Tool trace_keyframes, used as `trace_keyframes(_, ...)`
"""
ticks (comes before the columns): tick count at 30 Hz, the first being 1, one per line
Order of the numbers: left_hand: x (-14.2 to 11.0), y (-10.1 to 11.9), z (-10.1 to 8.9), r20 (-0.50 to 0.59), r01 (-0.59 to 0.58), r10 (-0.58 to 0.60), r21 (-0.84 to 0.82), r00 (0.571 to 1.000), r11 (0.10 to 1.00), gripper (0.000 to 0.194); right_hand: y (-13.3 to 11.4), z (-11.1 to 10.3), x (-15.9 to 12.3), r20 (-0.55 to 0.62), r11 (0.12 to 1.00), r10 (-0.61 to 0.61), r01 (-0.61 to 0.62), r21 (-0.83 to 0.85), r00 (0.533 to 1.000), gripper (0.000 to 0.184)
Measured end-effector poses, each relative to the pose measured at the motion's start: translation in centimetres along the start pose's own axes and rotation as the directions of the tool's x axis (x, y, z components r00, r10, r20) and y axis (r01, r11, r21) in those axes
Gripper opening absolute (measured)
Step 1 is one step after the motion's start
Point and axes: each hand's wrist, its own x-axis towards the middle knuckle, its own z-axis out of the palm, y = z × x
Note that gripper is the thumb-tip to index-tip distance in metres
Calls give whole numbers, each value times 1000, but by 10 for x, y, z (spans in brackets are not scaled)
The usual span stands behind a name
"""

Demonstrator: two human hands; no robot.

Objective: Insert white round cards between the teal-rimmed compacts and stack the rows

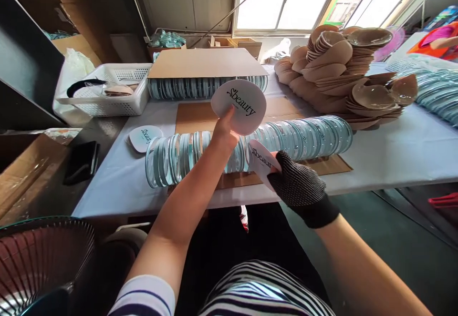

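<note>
My bare left hand is closed on a white rounded card printed "beauty", its thumb on the printed face. A second printed card, tilted and partly hidden by the fingers, is gripped in my right hand, which wears a black dotted glove. Both hands are at a long row of clear, round plastic cases standing on edge across the table. Under the row lies a flat sheet of brown cardboard. More cards sit in a small pile beyond the row's left end.
A cardboard sheet covers another row of cases at the back. Beige cup-shaped pads are heaped at back right, with more clear cases beyond. A white basket and a black phone are left; a fan stands near-left.
</note>
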Motion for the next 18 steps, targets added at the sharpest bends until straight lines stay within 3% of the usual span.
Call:
trace_keyframes(5, -2, 2, 2, -40, -26, 25, -4, 999, 1000, 46, -9, 41, 36, 47, 998, 21, -24, 57, 999, 43)
trace_keyframes(8, -1, 3, 1, -42, 17, -17, -7, 999, 1000, 49, -3, 47, 34, 9, 995, 37, -37, 89, 999, 43)
trace_keyframes(14, -6, 20, 1, -34, 46, -49, -76, 998, 996, 47, 9, -2, -3, -237, 983, 150, -119, 142, 960, 41)
trace_keyframes(18, -23, 70, -6, -54, -106, 105, -25, 993, 994, 42, 6, -28, -27, -364, 968, 22, 71, 241, 931, 42)
